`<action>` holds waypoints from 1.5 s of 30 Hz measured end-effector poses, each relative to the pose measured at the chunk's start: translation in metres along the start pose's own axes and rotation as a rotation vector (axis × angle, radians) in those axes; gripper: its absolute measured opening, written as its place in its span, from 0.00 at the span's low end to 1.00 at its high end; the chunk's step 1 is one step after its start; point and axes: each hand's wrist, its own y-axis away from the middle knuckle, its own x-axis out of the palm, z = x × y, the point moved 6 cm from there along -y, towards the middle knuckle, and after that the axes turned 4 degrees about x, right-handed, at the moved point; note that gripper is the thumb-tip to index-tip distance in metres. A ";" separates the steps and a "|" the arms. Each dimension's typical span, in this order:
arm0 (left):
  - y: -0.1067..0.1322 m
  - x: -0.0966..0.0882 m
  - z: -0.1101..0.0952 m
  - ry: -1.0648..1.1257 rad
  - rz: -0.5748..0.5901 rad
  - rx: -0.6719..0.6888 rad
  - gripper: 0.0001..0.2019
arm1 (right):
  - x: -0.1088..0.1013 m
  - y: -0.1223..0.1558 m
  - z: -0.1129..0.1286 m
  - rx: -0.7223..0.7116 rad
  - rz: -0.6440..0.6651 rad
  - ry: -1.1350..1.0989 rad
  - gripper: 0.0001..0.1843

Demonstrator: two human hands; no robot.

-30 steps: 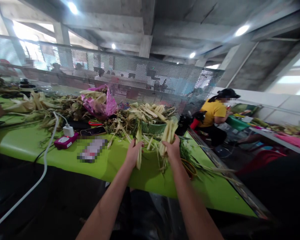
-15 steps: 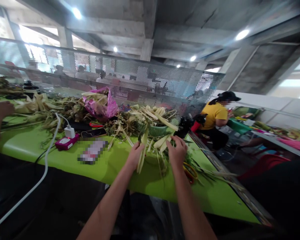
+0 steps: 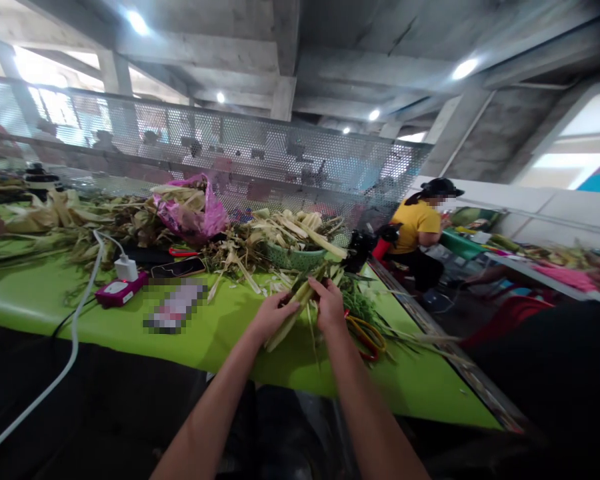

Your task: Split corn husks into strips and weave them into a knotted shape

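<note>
A long pale green corn husk (image 3: 283, 331) lies slanted between my two hands, over the front of the green table. My left hand (image 3: 273, 313) is closed round its lower part. With fingers and thumb pinched together, my right hand (image 3: 330, 305) grips the husk's upper end. My fingers partly hide the husk where they meet. Just behind stands a green basket (image 3: 293, 259) heaped with husk strips (image 3: 300, 230). Right of my right hand, scissors with red and yellow handles (image 3: 367, 337) lie by some green leafy stems (image 3: 359, 305).
Dry husks and a pink plastic bag (image 3: 200, 217) line the back of the green table (image 3: 230, 340). A phone (image 3: 179, 267), a purple power strip (image 3: 121, 289) and a white cable (image 3: 80, 320) lie left. A person in yellow (image 3: 417, 223) sits beyond the right edge.
My right hand has come left and the two hands are now close together on one husk. The husk has gone from near upright to slanted. The view has shifted slightly.
</note>
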 end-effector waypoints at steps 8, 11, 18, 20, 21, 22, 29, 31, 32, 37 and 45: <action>-0.001 -0.006 0.005 -0.073 -0.122 0.029 0.07 | -0.009 0.001 0.001 -0.009 -0.059 -0.067 0.15; 0.000 -0.014 0.008 -0.117 -0.238 0.041 0.05 | 0.004 0.010 -0.001 0.023 0.098 0.076 0.17; 0.003 -0.024 0.004 -0.152 -0.310 0.024 0.10 | 0.018 0.025 -0.005 0.049 0.189 0.142 0.17; 0.004 -0.029 0.005 -0.129 -0.368 -0.001 0.12 | 0.016 0.025 -0.003 0.011 0.153 0.123 0.17; 0.005 -0.032 0.006 -0.120 -0.405 -0.013 0.12 | 0.014 0.025 -0.002 -0.001 0.133 0.118 0.17; 0.006 -0.036 0.007 -0.116 -0.446 -0.024 0.11 | 0.012 0.024 -0.001 -0.010 0.109 0.115 0.16; 0.013 -0.059 0.015 -0.083 -0.676 -0.064 0.05 | 0.003 0.022 0.007 -0.076 0.000 0.053 0.15; 0.014 -0.061 0.017 -0.063 -0.706 -0.076 0.07 | 0.001 0.021 0.007 -0.087 -0.034 0.030 0.17; 0.014 -0.062 0.016 -0.064 -0.712 -0.068 0.10 | 0.000 0.020 0.007 -0.090 -0.042 0.023 0.17; 0.004 -0.040 0.004 -0.055 -0.455 0.067 0.20 | 0.003 0.022 0.008 -0.110 -0.024 0.033 0.18; -0.002 -0.009 0.008 -0.033 -0.115 -0.009 0.11 | 0.002 0.021 0.007 -0.140 -0.027 0.037 0.20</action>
